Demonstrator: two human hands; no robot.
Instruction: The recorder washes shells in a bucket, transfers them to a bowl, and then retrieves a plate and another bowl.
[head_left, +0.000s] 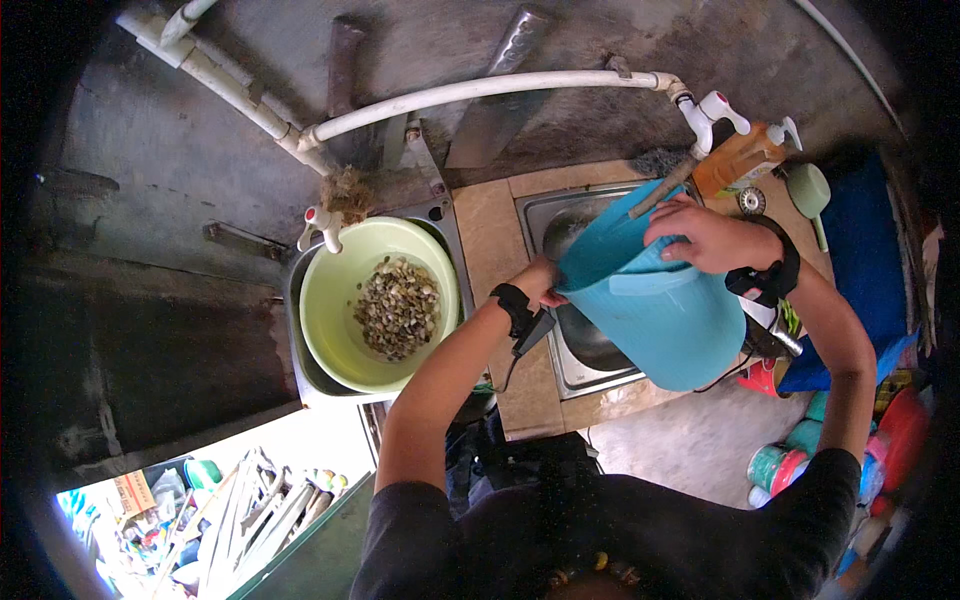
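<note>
A light-blue plastic tub (660, 330) is tilted over the right-hand metal sink (559, 375), its mouth towards the upper left. My left hand (541, 281) grips the rim at the left, with some fingers hidden. My right hand (694, 232) is bent over the upper rim, fingers reaching inside and thumb by the edge. Beside those fingers, a short brown hose (664, 187) hangs from a white tap (709, 124) into the tub's mouth. I cannot see what lies deep in the tub.
Left of me, a pale-green basin (319, 330) with small shellfish (397, 307) in water stands in another sink under a second tap (321, 225). An orange pump bottle (739, 157), a green dipper (808, 191) and a round metal drain strainer (751, 200) are on the tiled counter (487, 232).
</note>
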